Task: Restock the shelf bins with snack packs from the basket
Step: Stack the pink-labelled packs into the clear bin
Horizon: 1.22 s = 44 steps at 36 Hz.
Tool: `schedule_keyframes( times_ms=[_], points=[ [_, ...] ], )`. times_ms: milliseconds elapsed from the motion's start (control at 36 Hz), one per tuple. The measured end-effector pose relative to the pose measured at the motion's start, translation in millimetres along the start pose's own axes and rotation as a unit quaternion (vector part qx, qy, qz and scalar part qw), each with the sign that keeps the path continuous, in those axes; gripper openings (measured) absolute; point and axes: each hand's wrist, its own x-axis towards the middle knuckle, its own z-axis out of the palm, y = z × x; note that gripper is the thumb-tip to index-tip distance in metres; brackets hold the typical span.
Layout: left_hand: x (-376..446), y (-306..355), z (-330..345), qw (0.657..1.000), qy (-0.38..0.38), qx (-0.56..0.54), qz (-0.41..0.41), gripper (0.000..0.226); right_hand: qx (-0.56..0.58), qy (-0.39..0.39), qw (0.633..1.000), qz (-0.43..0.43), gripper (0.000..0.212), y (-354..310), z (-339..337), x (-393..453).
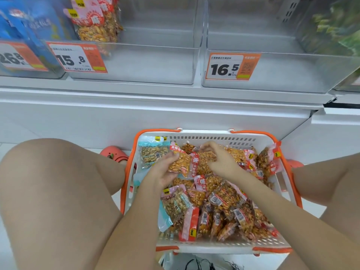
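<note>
Gathering packs: your left hand (pixel 162 173) grips orange pack (pixel 180 162), fingers curled round its near end. Right hand (pixel 219 159) pinches next pack (pixel 204 160), fingers curled on its top edge. Both packs sit low inside basket (pixel 218 245) on floor, between your knees. Stack them flat, labels aligned, before lifting. Aim for 15.8 bin (pixel 136 63), where matching packs (pixel 97 22) stand at left. Keep grip firm; film looks slippery.

Orange snack packs (pixel 220 199) heaped in white basket (pixel 218 245); shelf bins (pixel 148 63) above.
</note>
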Motion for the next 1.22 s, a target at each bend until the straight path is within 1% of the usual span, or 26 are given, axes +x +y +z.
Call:
schedule_keyframes(
  times_ms=[56,83,111,194,250,333,389,444,472,500,528,556,611,639,722,778,833,889,944,1000,1028,1083,1111,1139,1222],
  points=[
    [3,0,-3,1.000,0.022,0.010,0.010,0.045,-0.070,0.028,0.996,0.044,0.042,14,-1,12],
    [4,0,-4,0.999,0.030,0.012,0.012,0.050,-0.103,0.025,0.993,0.059,0.043,20,-1,17],
    [6,-1,-4,0.999,0.035,0.019,0.012,0.049,-0.129,0.012,0.989,0.067,0.047,25,1,23],
    [9,-4,-3,0.998,0.041,0.039,0.005,0.036,-0.184,-0.046,0.979,0.074,0.063,35,7,36],
    [13,-6,-2,0.997,0.052,0.057,0.003,0.035,-0.242,-0.063,0.966,0.068,0.075,39,11,42],
    [19,-9,-5,0.994,0.089,0.070,0.000,0.032,-0.395,-0.082,0.914,0.027,0.086,43,15,51],
    [25,-11,-8,0.991,0.115,0.073,0.003,0.034,-0.453,-0.092,0.887,0.007,0.085,40,14,55],
    [28,-12,-11,0.989,0.134,0.064,0.006,0.041,-0.487,-0.107,0.866,-0.020,0.075,36,14,58],
    [28,-11,-12,0.989,0.137,0.056,0.001,0.042,-0.494,-0.115,0.861,-0.033,0.068,35,16,58],
    [30,-10,-13,0.990,0.133,0.048,-0.005,0.043,-0.488,-0.122,0.863,-0.041,0.063,36,18,58],
    [31,-9,-13,0.992,0.124,0.037,-0.011,0.044,-0.463,-0.125,0.877,-0.037,0.059,38,19,57],
    [30,-8,-12,0.992,0.119,0.032,-0.015,0.046,-0.421,-0.125,0.898,-0.024,0.054,40,20,56],
    [27,-5,-11,0.994,0.108,0.031,-0.014,0.047,-0.318,-0.114,0.941,0.012,0.048,43,17,54],
    [27,-5,-11,0.995,0.100,0.021,-0.011,0.047,-0.276,-0.105,0.955,0.025,0.046,41,14,52],
    [19,3,-6,0.997,0.075,-0.002,0.013,0.043,-0.149,-0.042,0.987,0.038,0.036,36,3,50],
    [16,15,0,0.997,0.061,-0.008,0.044,0.039,-0.017,0.012,0.997,0.076,0.040,28,-7,49],
    [9,35,8,0.995,0.045,0.009,0.084,0.036,0.120,0.038,0.983,0.131,0.052,16,-22,45],
    [0,54,17,0.991,0.011,0.044,0.122,0.036,0.214,0.027,0.964,0.154,0.057,2,-39,40],
    [-15,72,28,0.983,-0.034,0.094,0.151,0.029,0.283,0.001,0.948,0.148,0.058,-16,-57,30],
    [-31,91,42,0.969,-0.081,0.136,0.192,0.026,0.380,-0.047,0.917,0.109,0.070,-39,-77,23],
    [-39,100,50,0.961,-0.101,0.148,0.209,0.026,0.419,-0.077,0.901,0.081,0.068,-52,-85,18],
    [-56,118,64,0.946,-0.128,0.168,0.248,0.027,0.443,-0.113,0.889,0.023,0.048,-82,-97,11],
    [-65,125,71,0.938,-0.140,0.175,0.263,0.027,0.443,-0.112,0.890,0.001,0.038,-99,-100,9],
    [-73,132,78,0.932,-0.153,0.177,0.277,0.027,0.437,-0.102,0.893,-0.020,0.032,-113,-102,8],
    [-94,148,97,0.916,-0.184,0.159,0.319,0.023,0.435,-0.047,0.896,-0.072,0.038,-145,-103,13]
  ],
)
